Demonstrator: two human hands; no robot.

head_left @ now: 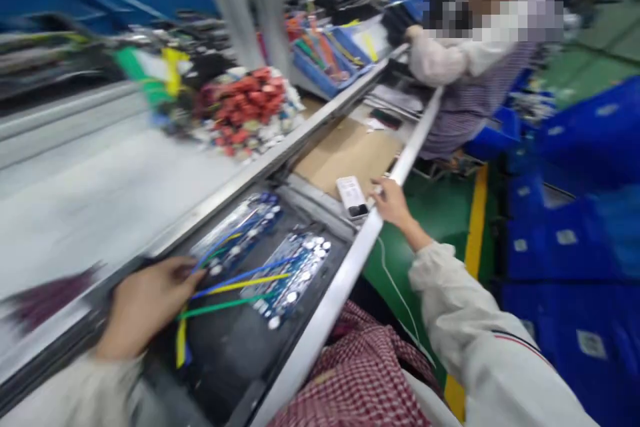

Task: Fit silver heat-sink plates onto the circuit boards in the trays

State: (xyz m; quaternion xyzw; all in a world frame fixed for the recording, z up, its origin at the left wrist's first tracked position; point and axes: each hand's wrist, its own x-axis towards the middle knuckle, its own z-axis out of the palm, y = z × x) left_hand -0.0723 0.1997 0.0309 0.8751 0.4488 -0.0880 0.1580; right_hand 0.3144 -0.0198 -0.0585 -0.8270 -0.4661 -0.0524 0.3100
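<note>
My left hand (150, 303) is closed at the near end of blue, yellow and green wires (240, 285), thumb and fingers pinched together. The wires run to a blue circuit board (295, 273) lying in a black tray (235, 353). A second circuit board (237, 233) lies beside it, nearer the bench, with thin wires across it. My right hand (393, 203) has its fingers bent over the metal rail (367, 240) at the line's near edge. Close by its fingertips is a white phone-like device (352, 196), apart from the hand.
Beyond the tray lies a brown board (340, 153). A pile of red and white connectors (245, 110) sits on the white bench (115, 167). A blue bin (325, 67) holds wires. Another person (465, 73) works farther along. Blue crates (560, 227) stand at the right.
</note>
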